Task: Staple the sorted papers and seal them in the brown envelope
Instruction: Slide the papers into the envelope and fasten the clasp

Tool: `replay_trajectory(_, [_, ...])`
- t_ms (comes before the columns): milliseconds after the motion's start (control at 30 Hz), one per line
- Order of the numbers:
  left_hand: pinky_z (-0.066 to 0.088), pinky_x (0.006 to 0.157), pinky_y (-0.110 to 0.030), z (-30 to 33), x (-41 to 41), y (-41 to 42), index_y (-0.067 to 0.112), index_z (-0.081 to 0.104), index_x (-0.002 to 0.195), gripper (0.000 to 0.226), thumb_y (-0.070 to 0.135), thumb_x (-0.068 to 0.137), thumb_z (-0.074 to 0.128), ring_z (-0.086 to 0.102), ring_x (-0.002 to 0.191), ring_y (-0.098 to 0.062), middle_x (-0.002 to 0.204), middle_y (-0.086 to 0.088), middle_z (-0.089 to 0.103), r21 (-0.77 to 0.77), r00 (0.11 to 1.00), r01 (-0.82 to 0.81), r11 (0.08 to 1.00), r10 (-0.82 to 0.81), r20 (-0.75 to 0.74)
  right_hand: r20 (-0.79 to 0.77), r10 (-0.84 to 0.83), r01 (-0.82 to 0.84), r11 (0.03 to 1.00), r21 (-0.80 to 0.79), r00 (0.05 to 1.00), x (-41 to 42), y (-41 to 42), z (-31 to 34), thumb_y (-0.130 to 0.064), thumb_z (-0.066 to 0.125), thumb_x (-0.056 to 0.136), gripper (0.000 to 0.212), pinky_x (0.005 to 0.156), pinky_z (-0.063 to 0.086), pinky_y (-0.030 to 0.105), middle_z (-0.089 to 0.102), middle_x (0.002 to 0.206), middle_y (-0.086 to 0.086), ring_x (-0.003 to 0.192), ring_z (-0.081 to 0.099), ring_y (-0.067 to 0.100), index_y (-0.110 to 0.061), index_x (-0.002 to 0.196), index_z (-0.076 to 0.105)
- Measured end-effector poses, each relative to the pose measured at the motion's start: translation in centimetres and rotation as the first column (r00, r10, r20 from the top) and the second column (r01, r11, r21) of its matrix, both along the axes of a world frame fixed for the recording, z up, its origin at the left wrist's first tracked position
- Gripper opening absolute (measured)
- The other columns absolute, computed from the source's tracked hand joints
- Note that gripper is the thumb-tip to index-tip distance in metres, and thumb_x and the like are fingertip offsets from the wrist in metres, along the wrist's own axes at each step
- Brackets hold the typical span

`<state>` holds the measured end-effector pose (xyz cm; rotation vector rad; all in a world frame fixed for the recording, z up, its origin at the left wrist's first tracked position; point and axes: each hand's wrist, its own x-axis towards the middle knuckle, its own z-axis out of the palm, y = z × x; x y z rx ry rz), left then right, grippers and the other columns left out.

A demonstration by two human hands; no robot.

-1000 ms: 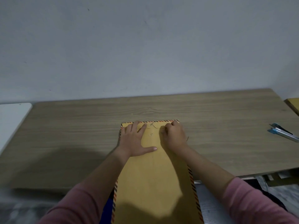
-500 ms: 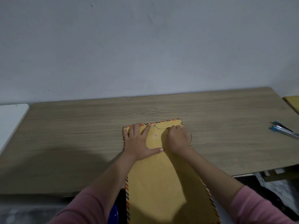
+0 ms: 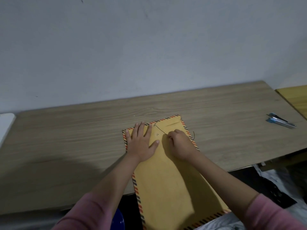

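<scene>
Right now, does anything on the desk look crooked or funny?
A little. The brown envelope lies askew and its near end hangs off the desk edge. The left hand presses it flat while the right hand pinches its closing string, not yet wound shut. Nothing looks torn or spilled.

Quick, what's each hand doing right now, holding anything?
Left hand: open, fingers flat, pressing down the brown envelope.
Right hand: closed, pinching the envelope's thin black string.
</scene>
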<state>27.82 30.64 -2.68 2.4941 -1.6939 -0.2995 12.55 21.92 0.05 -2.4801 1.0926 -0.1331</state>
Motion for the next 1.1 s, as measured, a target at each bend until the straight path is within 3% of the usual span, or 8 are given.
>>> replay_trajectory(200, [-0.001, 0.115, -0.055, 0.6, 0.8, -0.4, 0.038, -0.002, 0.149, 0.07, 0.061, 0.091, 0.03, -0.005, 0.146, -0.028, 0.16, -0.002, -0.005, 0.079, 0.997, 0.033, 0.996, -0.028, -0.07, -0.057, 0.189, -0.197, 0.949, -0.248, 0.98, 0.5, 2.3, -0.5, -0.023, 0.046, 0.09, 0.02, 0.066, 0.041, 0.037, 0.057, 0.085, 0.011, 0.08, 0.052, 0.03, -0.007, 0.093, 0.058])
replay_trajectory(400, [-0.007, 0.116, -0.05, 1.0, 1.7, -0.7, 0.043, 0.0, 0.148, 0.069, 0.052, 0.092, 0.04, -0.008, 0.146, -0.024, 0.159, 0.005, -0.006, 0.128, 0.982, 0.038, 0.991, -0.013, -0.191, 0.119, 0.123, -0.133, 0.988, 0.079, 0.985, 1.9, 2.6, 0.0, -0.01, 0.044, 0.091, 0.025, 0.08, 0.046, 0.041, 0.059, 0.098, 0.012, 0.093, 0.052, 0.027, -0.01, 0.107, 0.063])
replay_trajectory(533, [-0.008, 0.116, -0.046, 1.0, 3.1, -0.3, 0.037, 0.008, 0.149, 0.075, 0.037, 0.09, 0.054, -0.005, 0.146, -0.021, 0.158, 0.009, 0.0, 0.071, 0.947, 0.072, 0.995, -0.046, -0.317, 0.192, 0.07, -0.116, 0.964, 0.239, 0.979, 2.7, 1.5, 0.8, -0.003, 0.048, 0.088, 0.026, 0.085, 0.047, 0.032, 0.068, 0.103, 0.01, 0.095, 0.06, 0.022, -0.006, 0.104, 0.068])
replay_trajectory(733, [-0.003, 0.116, -0.043, 0.9, 4.8, 0.3, 0.02, 0.018, 0.15, 0.085, 0.032, 0.083, 0.069, 0.0, 0.147, -0.015, 0.16, 0.006, 0.004, -0.026, 0.894, 0.104, 0.994, -0.105, -0.436, 0.275, -0.15, -0.021, 0.845, 0.534, 0.95, 5.2, -0.9, 3.2, 0.0, 0.052, 0.089, 0.017, 0.049, 0.044, 0.018, 0.056, 0.064, -0.001, 0.054, 0.05, 0.011, -0.003, 0.098, 0.066])
replay_trajectory(833, [-0.003, 0.116, -0.042, 0.9, 4.8, 0.4, 0.019, 0.016, 0.15, 0.088, 0.034, 0.082, 0.07, 0.0, 0.147, -0.014, 0.16, 0.004, 0.004, -0.013, 0.892, 0.13, 0.991, -0.123, -0.435, 0.225, -0.143, -0.007, 0.83, 0.558, 0.964, 6.9, -2.0, 3.4, 0.001, 0.057, 0.086, 0.012, 0.041, 0.043, 0.016, 0.056, 0.064, -0.001, 0.049, 0.051, 0.009, 0.0, 0.095, 0.066])
replay_trajectory(900, [-0.003, 0.116, -0.043, 0.9, 4.7, 0.5, 0.018, 0.017, 0.15, 0.087, 0.035, 0.082, 0.069, 0.001, 0.147, -0.014, 0.16, 0.003, 0.005, -0.016, 0.895, 0.138, 0.99, -0.132, -0.426, 0.204, -0.138, -0.001, 0.826, 0.564, 0.969, 8.0, -2.7, 3.1, 0.004, 0.06, 0.083, 0.009, 0.047, 0.046, 0.018, 0.059, 0.067, -0.003, 0.054, 0.054, 0.007, -0.003, 0.082, 0.066])
replay_trajectory(967, [-0.004, 0.116, -0.043, 0.7, 4.7, 0.7, 0.017, 0.018, 0.15, 0.086, 0.036, 0.083, 0.068, 0.0, 0.147, -0.013, 0.16, 0.003, 0.006, -0.027, 0.899, 0.137, 0.99, -0.135, -0.416, 0.179, -0.11, -0.002, 0.848, 0.529, 0.978, 8.8, -3.3, 2.8, 0.008, 0.06, 0.08, 0.024, 0.058, 0.045, 0.018, 0.059, 0.068, -0.006, 0.062, 0.054, 0.004, -0.013, 0.068, 0.059])
replay_trajectory(1100, [-0.005, 0.116, -0.043, 0.3, 4.7, 0.8, 0.019, 0.018, 0.15, 0.085, 0.037, 0.084, 0.067, -0.002, 0.147, -0.012, 0.16, 0.007, 0.002, -0.036, 0.896, 0.153, 0.988, -0.154, -0.417, 0.119, -0.033, -0.021, 0.904, 0.427, 0.992, 9.2, -4.5, 2.5, 0.005, 0.061, 0.079, 0.028, 0.062, 0.043, 0.017, 0.058, 0.066, -0.005, 0.063, 0.055, 0.007, -0.018, 0.063, 0.055])
